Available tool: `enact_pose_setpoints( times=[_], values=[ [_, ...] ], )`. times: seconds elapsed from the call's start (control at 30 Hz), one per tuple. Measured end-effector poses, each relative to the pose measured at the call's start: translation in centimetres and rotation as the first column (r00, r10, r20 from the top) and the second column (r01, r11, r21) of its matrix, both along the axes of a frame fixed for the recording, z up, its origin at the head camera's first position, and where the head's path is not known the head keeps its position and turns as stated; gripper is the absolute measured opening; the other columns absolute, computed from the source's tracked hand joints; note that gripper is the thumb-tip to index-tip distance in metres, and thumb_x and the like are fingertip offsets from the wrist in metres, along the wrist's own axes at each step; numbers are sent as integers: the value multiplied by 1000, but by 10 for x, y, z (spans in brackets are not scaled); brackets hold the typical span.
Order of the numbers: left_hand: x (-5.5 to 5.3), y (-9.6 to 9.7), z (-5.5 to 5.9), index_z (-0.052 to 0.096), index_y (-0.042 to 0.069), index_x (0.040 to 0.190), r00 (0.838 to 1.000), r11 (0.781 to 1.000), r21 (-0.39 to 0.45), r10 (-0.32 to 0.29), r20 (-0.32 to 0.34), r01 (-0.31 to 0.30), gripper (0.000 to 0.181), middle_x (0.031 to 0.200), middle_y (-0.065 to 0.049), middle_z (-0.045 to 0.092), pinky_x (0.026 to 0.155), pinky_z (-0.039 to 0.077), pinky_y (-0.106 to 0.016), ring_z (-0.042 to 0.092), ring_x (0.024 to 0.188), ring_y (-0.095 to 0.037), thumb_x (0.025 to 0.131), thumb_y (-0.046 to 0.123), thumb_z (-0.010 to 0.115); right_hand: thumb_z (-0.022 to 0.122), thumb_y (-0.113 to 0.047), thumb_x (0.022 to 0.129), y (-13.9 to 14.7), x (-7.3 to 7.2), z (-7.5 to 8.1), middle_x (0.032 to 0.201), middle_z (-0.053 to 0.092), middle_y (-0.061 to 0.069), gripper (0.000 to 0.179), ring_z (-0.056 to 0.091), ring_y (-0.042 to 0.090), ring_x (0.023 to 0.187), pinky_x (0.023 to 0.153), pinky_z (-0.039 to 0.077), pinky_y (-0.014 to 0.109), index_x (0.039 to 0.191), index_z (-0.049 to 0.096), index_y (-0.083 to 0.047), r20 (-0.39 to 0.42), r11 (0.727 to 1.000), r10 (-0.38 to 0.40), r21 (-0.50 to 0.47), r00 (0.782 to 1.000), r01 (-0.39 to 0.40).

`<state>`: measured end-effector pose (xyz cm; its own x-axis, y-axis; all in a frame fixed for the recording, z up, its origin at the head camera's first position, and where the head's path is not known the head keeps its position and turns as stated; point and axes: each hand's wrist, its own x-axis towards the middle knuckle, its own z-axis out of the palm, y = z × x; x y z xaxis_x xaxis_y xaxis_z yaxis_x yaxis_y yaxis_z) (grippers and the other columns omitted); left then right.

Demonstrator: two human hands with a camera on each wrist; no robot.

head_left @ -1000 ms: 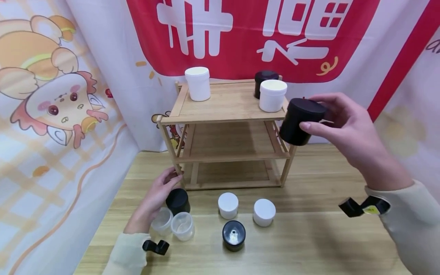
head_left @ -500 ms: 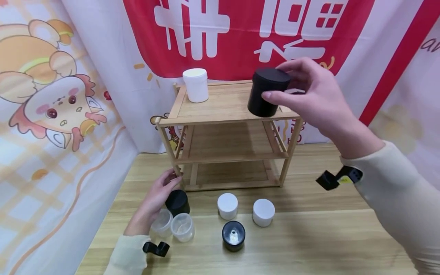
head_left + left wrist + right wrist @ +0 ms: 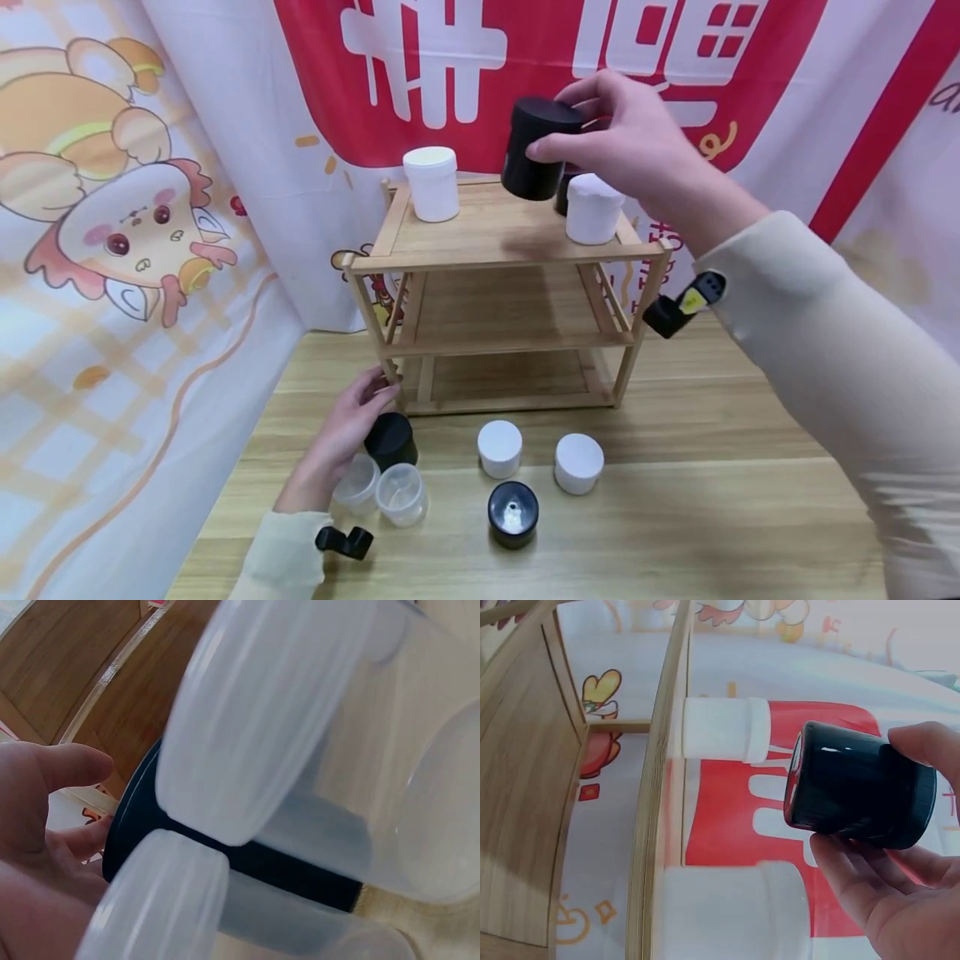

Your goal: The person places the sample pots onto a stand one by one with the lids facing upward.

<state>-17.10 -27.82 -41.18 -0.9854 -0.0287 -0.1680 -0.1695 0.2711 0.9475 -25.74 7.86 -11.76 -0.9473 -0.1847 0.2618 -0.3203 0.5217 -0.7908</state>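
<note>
My right hand (image 3: 618, 137) grips a black lidded jar (image 3: 536, 158) by its upper part, tilted in the air above the wooden rack (image 3: 487, 260). The right wrist view shows this black jar (image 3: 862, 784) between thumb and fingers. On the top shelf a white jar (image 3: 432, 185) stands at left and another white jar (image 3: 592, 210) at right. A further black jar (image 3: 562, 198) behind is mostly hidden. My left hand (image 3: 348, 425) holds the rack's front left leg low down, thumb in front. Beside it stand a black jar (image 3: 391, 442) and two clear cups (image 3: 401, 496) (image 3: 262, 712).
Two small white jars (image 3: 499, 448) (image 3: 578, 463) stand before the rack on the wooden tabletop (image 3: 675, 517). An upturned-looking black glossy container (image 3: 513, 514) is nearer me. Printed cloth (image 3: 195, 250) hangs at the left and behind the rack.
My right hand has carried the black jar left and up, from the rack's right side to above its top shelf. The left hand and the things on the table have stayed in place.
</note>
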Motion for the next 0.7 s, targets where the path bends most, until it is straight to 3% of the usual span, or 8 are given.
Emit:
enact_pose_setpoints(
  times=[0.4, 0.7],
  values=[
    [0, 2, -1, 35, 9, 166, 1000, 1000, 15, 6, -27, -5, 62, 167, -19, 42, 134, 30, -59, 39, 156, -39, 113, 32, 56, 81, -46, 95, -50, -22, 0, 161, 52, 4, 80, 51, 23, 138, 114, 54, 40, 161, 43, -22, 72, 975, -72, 216, 995, 55],
    [0, 0, -2, 36, 9, 166, 999, 999, 34, 18, -39, -17, 62, 168, -19, 43, 135, 29, -58, 39, 157, -38, 113, 32, 58, 81, -45, 96, -76, -24, -4, 160, 52, 3, 79, 53, 22, 137, 112, 56, 35, 161, 42, -22, 121, 970, -144, 212, 982, 116]
  ],
)
